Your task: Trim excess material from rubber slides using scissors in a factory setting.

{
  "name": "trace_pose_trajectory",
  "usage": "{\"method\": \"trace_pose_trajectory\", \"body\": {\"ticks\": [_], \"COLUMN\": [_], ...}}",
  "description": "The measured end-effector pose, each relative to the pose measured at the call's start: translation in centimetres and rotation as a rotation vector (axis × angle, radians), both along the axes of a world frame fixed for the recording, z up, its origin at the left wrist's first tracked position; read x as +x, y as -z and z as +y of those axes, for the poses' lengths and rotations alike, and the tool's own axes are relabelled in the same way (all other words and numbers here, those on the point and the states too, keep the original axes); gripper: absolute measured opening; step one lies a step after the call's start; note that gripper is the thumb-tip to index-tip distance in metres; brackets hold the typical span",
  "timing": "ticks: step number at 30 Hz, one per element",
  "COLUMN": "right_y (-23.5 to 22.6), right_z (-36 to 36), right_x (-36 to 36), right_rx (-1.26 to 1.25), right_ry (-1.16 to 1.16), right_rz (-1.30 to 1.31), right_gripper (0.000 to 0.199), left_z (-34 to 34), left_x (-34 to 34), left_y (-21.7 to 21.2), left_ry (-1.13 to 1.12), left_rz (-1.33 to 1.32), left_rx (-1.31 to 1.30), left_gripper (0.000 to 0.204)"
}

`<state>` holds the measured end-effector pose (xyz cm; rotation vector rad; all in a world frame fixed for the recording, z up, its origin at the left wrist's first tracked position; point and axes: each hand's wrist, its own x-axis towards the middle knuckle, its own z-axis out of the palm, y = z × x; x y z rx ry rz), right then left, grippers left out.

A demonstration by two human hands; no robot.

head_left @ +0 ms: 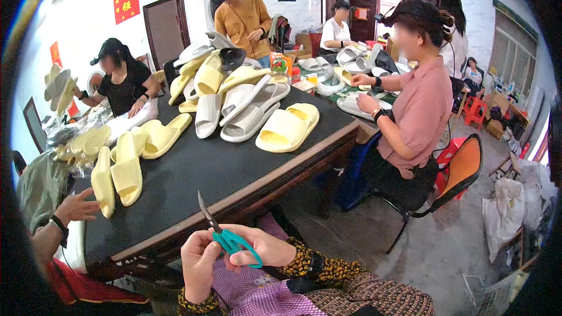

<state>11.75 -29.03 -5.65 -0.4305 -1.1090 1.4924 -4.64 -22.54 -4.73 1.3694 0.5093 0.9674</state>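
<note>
A pair of scissors point(227, 240) with teal handles is between my hands, over my lap, its dark blades pointing up and left toward the table edge. My right hand point(264, 244) is closed around the handles. Beside the pivot, my left hand point(198, 258) is closed with thumb and fingers against the scissors. Across the table edge lie a yellow slipper point(288, 130), a pile of yellow and grey slippers point(234, 96), and several more yellow slippers point(127, 178) to the left.
The dark table point(193, 181) has a wooden edge just beyond my hands. At the left edge another person's hand point(75, 206) reaches near the yellow slippers. A person in a pink shirt point(415, 90) sits at right on an orange-backed chair point(465, 164). Others work farther back.
</note>
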Motion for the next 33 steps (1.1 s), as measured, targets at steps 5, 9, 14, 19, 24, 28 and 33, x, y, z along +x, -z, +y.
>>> {"method": "trace_pose_trajectory", "body": {"ticks": [5,9,14,19,24,28,33], "right_y": [0.1,0.2,0.7,1.1,1.4,1.6,2.0], "right_z": [-0.1,0.1,-0.1,0.1,0.3,0.4,0.5], "right_x": [0.3,-0.1,0.0,0.7,0.5,0.5,0.3], "right_rx": [-0.023,-0.007,-0.047,-0.083,-0.072,-0.065,-0.079], "right_ry": [-0.011,0.031,0.123,0.209,0.209,0.24,0.203], "right_rz": [-0.032,-0.014,-0.031,-0.008,-0.011,-0.038,-0.085], "right_gripper": [0.069,0.068,0.066,0.066,0.068,0.069,0.065], "left_z": [0.3,0.4,0.0,-0.1,-0.4,-0.3,0.0], "left_x": [0.0,0.2,0.7,1.0,0.9,0.1,0.3], "left_y": [0.1,-0.4,-1.0,-1.2,-0.7,-0.5,-0.8], "left_ry": [-0.024,-0.028,-0.085,-0.073,-0.038,0.076,0.034], "left_rz": [0.059,0.089,0.12,0.058,0.035,-0.001,0.034], "left_rx": [-0.053,-0.035,0.091,0.112,0.093,0.063,0.092], "left_gripper": [0.016,0.018,0.013,0.01,0.01,0.016,0.016]}}
